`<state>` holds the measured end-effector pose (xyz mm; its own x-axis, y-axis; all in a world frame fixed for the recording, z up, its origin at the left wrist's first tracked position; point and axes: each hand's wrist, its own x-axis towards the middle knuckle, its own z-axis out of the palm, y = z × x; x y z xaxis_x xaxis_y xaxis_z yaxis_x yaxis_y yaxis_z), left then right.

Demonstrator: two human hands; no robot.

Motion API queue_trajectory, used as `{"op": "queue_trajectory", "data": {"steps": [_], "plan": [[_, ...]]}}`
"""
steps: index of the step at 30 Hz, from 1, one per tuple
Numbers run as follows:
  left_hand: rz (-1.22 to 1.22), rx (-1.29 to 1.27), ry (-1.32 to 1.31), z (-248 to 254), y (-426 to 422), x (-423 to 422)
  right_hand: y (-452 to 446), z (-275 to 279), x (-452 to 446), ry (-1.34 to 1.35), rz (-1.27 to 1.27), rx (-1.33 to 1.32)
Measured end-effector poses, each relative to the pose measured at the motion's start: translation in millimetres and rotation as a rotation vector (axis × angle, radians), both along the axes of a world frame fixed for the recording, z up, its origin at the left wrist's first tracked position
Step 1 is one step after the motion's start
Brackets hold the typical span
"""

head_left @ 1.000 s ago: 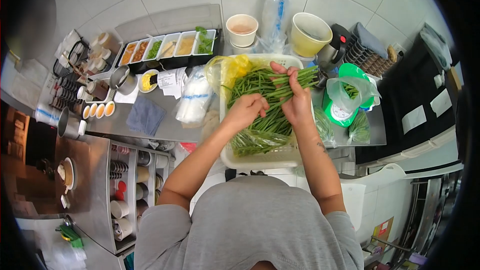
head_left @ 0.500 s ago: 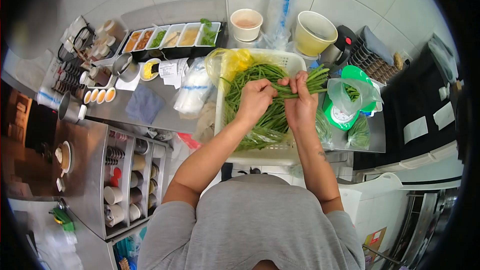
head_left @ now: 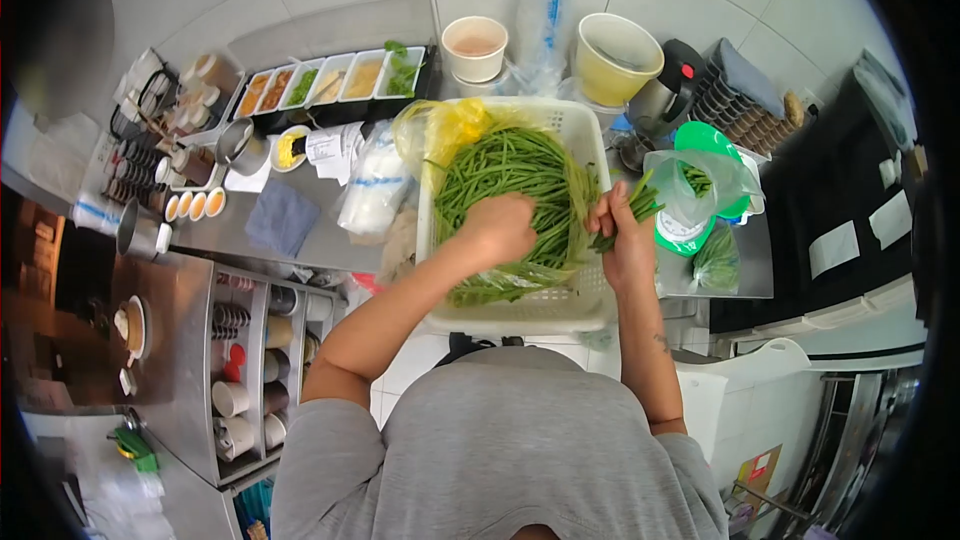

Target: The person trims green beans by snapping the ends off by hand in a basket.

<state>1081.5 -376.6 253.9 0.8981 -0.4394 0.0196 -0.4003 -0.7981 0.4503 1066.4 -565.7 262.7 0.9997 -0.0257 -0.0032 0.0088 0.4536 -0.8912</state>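
Long green beans (head_left: 500, 165) fill a clear and yellow plastic bag (head_left: 470, 120) lying open in a white perforated basket (head_left: 512, 316). My left hand (head_left: 500, 228) rests on the beans with its fingers curled down; the fingertips are hidden, so I cannot tell what they grip. At the basket's right edge, my right hand (head_left: 625, 250) is closed around a small bunch of green beans (head_left: 643, 202), whose ends stick out toward the upper right. Just past that bunch, a clear bag with cut beans (head_left: 697, 180) sits on a green kitchen scale (head_left: 685, 233).
A bagged portion of beans (head_left: 716, 262) lies beside the scale. Behind the basket stand two tubs (head_left: 618, 60) and a kettle (head_left: 672, 90). To the left are a topping tray (head_left: 335, 80), a blue cloth (head_left: 283, 215) and a plastic roll (head_left: 375, 185).
My hands were together over the basket, both on the bunch. Now they are apart: the left has dropped onto the beans, and the right has moved right and down with the bunch.
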Motion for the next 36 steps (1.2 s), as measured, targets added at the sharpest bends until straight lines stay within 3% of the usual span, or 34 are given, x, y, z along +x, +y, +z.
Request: {"op": "queue_trajectory", "data": {"steps": [1, 8, 12, 13, 16, 19, 22, 25, 36], "plan": [[-0.019, -0.034, -0.06, 5.1, 12.1, 6.2, -3.3, -1.1, -2.7, 0.023, -0.001, -0.105], [0.094, -0.84, 0.516, 53.2, 48.6, 21.0, 32.8, 20.9, -12.2, 0.062, 0.199, -0.514], [0.026, -1.04, 0.617, 39.1, 43.3, 24.6, 53.6, 26.4, 2.7, -0.059, 0.419, -0.642], [0.027, -1.076, 0.645, 38.3, 42.7, 24.3, 57.0, 27.1, 4.2, -0.031, 0.446, -0.486], [0.083, -1.008, 0.567, 42.1, 48.9, 25.8, 44.0, 32.7, 17.4, 0.105, 0.564, -0.533], [0.053, -0.762, 0.451, 50.9, 62.0, 32.3, 36.8, 32.8, 24.2, 0.159, 0.645, -0.448], [-0.282, -0.611, -0.127, 46.1, 65.5, 40.5, 34.2, 33.3, 26.5, 0.162, 0.7, -0.368], [-0.369, -0.505, -0.082, 40.8, 65.1, 47.6, 39.7, 28.7, 25.6, 0.089, 0.68, -0.145], [-0.49, -0.34, -0.279, 52.6, 61.4, 32.4, 26.6, 15.7, 27.0, 0.093, 0.774, -0.163]]}}
